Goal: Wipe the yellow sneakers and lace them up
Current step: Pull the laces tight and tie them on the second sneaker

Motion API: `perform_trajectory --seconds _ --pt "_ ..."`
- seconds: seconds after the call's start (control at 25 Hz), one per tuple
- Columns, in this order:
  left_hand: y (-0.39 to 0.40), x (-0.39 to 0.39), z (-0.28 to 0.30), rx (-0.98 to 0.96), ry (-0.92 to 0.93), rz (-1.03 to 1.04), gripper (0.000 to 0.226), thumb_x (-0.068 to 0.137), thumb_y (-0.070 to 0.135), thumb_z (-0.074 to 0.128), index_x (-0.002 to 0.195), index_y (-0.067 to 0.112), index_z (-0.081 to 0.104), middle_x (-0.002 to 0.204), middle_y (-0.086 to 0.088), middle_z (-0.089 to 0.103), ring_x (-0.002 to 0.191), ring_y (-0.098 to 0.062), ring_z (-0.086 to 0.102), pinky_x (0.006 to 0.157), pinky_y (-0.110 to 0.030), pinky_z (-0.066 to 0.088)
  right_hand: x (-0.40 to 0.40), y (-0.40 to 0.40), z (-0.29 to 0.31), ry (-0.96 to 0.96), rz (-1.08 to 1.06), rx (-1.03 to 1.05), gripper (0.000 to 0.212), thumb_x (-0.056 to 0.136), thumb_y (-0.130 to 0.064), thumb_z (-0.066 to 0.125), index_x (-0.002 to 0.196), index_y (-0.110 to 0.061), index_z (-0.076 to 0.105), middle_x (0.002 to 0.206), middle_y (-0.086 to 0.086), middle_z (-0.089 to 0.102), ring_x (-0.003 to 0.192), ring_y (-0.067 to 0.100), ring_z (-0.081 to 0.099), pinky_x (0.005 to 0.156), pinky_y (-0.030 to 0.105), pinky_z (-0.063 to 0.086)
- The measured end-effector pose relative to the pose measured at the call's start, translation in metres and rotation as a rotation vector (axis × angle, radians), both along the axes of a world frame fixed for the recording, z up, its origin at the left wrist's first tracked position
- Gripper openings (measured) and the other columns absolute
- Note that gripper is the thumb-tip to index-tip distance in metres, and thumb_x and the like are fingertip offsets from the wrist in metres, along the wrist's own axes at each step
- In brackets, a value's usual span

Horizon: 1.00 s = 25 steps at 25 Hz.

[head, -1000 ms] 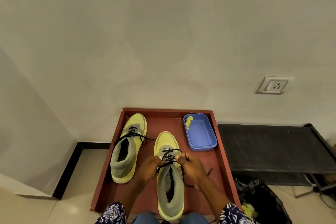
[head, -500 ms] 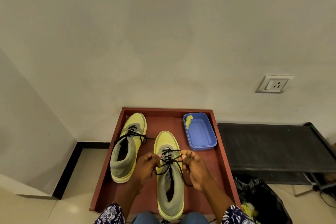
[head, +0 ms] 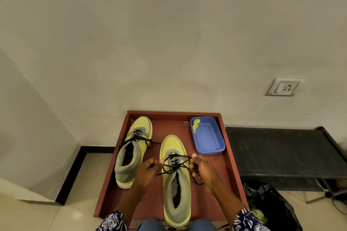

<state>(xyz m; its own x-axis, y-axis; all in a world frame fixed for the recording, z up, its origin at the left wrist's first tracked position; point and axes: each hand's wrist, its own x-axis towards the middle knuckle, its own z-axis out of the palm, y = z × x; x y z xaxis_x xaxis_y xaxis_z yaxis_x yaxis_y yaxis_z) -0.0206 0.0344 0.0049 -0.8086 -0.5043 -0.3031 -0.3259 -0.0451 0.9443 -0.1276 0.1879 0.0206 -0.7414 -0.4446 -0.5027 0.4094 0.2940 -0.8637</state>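
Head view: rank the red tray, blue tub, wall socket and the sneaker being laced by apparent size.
1. Red tray
2. Sneaker being laced; nearer the camera, which may inflate it
3. Blue tub
4. Wall socket

Both hands pinch its black lace.

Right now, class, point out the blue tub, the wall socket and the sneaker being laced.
blue tub (head: 210, 137), head view, inner floor.
wall socket (head: 284, 87), head view, plate face.
sneaker being laced (head: 173, 143), head view, yellow toe.
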Motion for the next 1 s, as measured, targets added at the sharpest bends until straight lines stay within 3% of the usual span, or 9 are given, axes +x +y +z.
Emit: perform_trajectory --seconds 0.2,0.4,0.64,0.8,1.0 --pt "0.003 0.0 -0.001 0.125 0.053 0.06 0.036 0.091 0.018 0.056 0.06 0.011 0.04 0.049 0.004 0.032 0.046 -0.006 0.026 0.047 -0.017 0.028 0.004 0.0 0.011 0.021 0.112 0.09 0.037 0.091 -0.029 0.057 0.057 -0.016 0.045 0.05 0.002 0.039 0.035 0.007 0.028 0.037 0.017 0.022" --pt "0.003 -0.002 -0.004 0.269 0.078 0.152 0.031 0.089 0.015 0.057 0.061 0.009 0.045 0.046 0.003 0.042 0.043 -0.006 0.037 0.05 -0.024 0.03 0.002 0.005 0.012 -0.15 -0.126 -0.094 0.033 0.09 -0.026 0.056 0.061 -0.018 0.045 0.048 -0.004 0.045 0.041 0.009 0.026 0.038 0.018 0.019" --pt "0.004 -0.001 -0.003 0.165 0.053 0.163 0.029 0.088 0.016 0.06 0.067 0.007 0.043 0.042 0.006 0.029 0.039 -0.006 0.024 0.04 -0.018 0.027 0.003 0.008 0.006 -0.074 -0.088 -0.021 0.034 0.093 -0.031 0.052 0.062 -0.019 0.045 0.042 -0.01 0.037 0.038 0.004 0.024 0.039 0.017 0.019" --pt "0.002 0.001 -0.005 0.072 0.034 0.172 0.028 0.086 0.018 0.063 0.068 0.007 0.044 0.049 0.004 0.028 0.045 -0.007 0.024 0.047 -0.022 0.027 0.001 0.01 0.003 -0.057 -0.095 -0.026 0.024 0.091 -0.024 0.055 0.068 -0.016 0.051 0.044 -0.009 0.038 0.041 0.004 0.026 0.041 0.018 0.02" --pt "0.0 0.003 -0.008 -0.026 0.023 0.152 0.03 0.085 0.019 0.064 0.067 0.006 0.043 0.053 0.002 0.027 0.048 -0.008 0.023 0.047 -0.02 0.026 -0.003 0.015 0.0 -0.096 -0.172 -0.061 0.029 0.091 -0.02 0.053 0.062 -0.018 0.049 0.052 -0.003 0.042 0.044 0.006 0.03 0.043 0.018 0.022"
